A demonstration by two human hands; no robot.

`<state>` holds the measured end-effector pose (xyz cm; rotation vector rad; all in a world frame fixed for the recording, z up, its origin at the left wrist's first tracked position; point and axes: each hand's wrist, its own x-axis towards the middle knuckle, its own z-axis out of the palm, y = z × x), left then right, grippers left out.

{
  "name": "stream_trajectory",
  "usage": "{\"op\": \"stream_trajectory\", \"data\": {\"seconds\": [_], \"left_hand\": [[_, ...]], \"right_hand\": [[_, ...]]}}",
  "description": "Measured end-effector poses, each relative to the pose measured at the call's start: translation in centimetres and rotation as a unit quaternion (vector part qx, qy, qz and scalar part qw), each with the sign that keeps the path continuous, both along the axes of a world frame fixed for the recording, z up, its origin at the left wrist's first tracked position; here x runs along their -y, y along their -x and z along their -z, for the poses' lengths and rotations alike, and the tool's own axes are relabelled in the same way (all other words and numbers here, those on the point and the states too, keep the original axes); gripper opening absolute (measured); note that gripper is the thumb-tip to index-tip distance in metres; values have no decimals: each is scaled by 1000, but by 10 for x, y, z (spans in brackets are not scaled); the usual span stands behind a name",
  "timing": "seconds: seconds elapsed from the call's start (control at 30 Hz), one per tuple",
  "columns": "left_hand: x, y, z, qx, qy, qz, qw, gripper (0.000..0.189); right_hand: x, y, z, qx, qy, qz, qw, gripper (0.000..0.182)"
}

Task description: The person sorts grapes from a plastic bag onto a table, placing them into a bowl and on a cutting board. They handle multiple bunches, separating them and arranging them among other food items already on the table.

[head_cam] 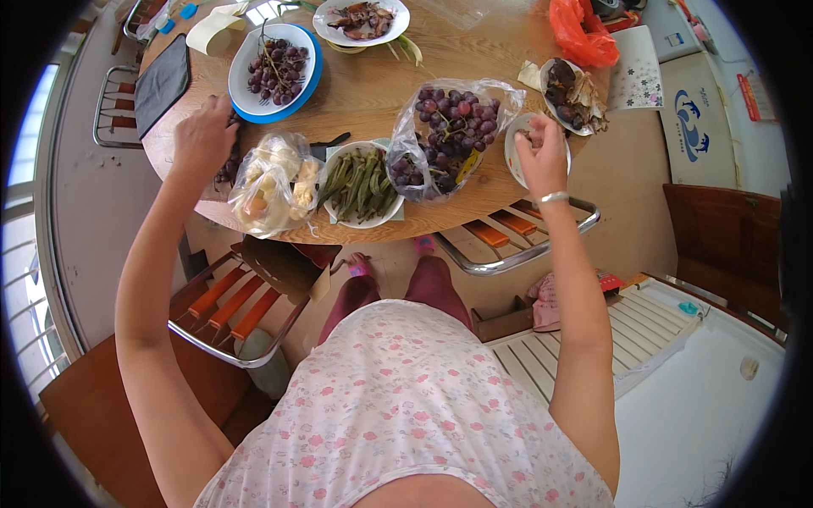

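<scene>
My left hand (204, 136) is over the table's left part, its fingertips hidden from view. Dark grapes (228, 164) lie right beside it, partly covered by the hand; whether it grips them I cannot tell. My right hand (545, 152), with a bangle at the wrist, hovers over a white bowl (513, 166). Its fingers are bent above a small brown thing (526, 136), and contact is unclear. Between my hands are a clear bag of purple grapes (454, 127), a bowl of okra pods (359, 181) and a knotted bag of pale food (267, 184).
Grapes also lie in a white colander (238, 79) on a blue basin. Farther back is a plate of dark cooked food (390, 35). A bowl of brown dried food (584, 127) and a red plastic bag (581, 38) stand right. Metal-framed chairs (254, 363) (508, 267) border the table.
</scene>
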<state>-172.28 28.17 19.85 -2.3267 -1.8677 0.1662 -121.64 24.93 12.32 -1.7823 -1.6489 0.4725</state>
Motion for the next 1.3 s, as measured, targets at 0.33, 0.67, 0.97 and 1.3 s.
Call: {"op": "stream_trajectory", "data": {"seconds": [0.33, 0.67, 0.97, 1.3], "left_hand": [[50, -221, 33, 112, 162, 339, 920, 80], [24, -183, 7, 285, 88, 308, 903, 15], [-16, -191, -36, 317, 6, 353, 880, 18], [-15, -182, -10, 327, 1, 318, 890, 19]], "right_hand": [[-105, -17, 18, 31, 82, -2, 996, 37], [-84, -31, -38, -291, 42, -87, 952, 19], [-59, -18, -71, -297, -8, -136, 945, 18], [-25, -35, -45, -325, 20, -78, 942, 14]]}}
